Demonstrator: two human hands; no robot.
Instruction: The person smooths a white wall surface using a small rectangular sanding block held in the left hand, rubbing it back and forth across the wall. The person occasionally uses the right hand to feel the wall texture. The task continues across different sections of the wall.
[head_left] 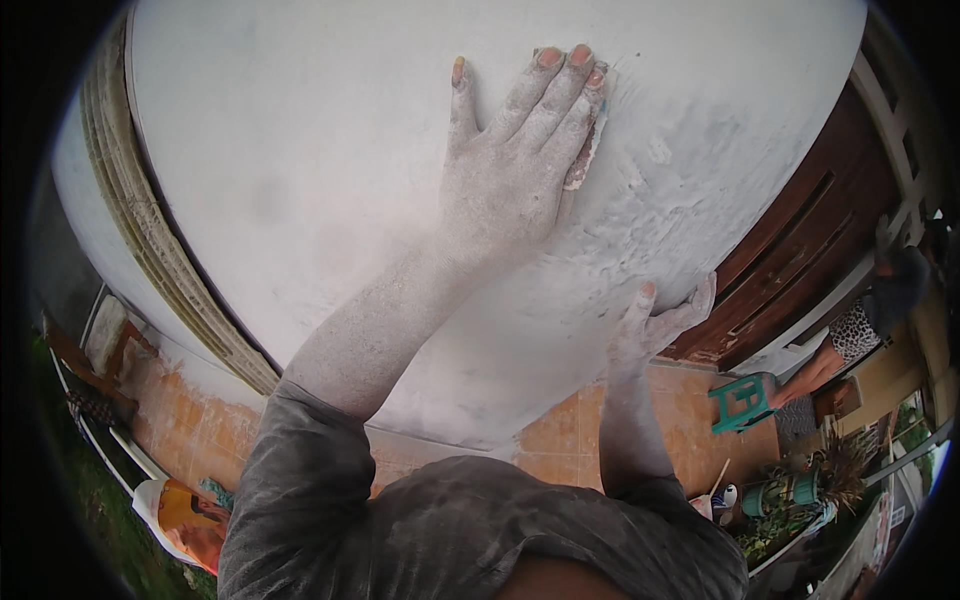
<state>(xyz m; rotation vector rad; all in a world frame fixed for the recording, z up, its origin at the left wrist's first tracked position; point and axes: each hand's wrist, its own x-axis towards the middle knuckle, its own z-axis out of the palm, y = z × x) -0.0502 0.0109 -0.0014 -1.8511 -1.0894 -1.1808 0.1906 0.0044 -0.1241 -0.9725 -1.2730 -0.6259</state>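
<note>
My left hand (515, 165), coated in white dust, lies high on a whitish wall (300, 130). Under its fingers it presses a dusty, reddish-brown piece of sandpaper (583, 165) against the surface; only the sandpaper's right edge shows. The little finger stands apart from the others, and the thumb is hidden. Lower and to the right, my right hand (655, 325) touches the wall near its right edge, fingers apart, holding nothing that I can see. Between the hands, the wall has a rough, rippled grey patch (640, 200).
A brown wooden door (800, 240) is at the right. Beyond a green plastic stool (742, 404) is another person (850, 335). Potted plants (790, 495) stand lower right. A ribbed trim (165, 220) borders the wall's left. At lower left is an orange-and-white container (180, 515). Orange tiles (560, 425) cover the floor.
</note>
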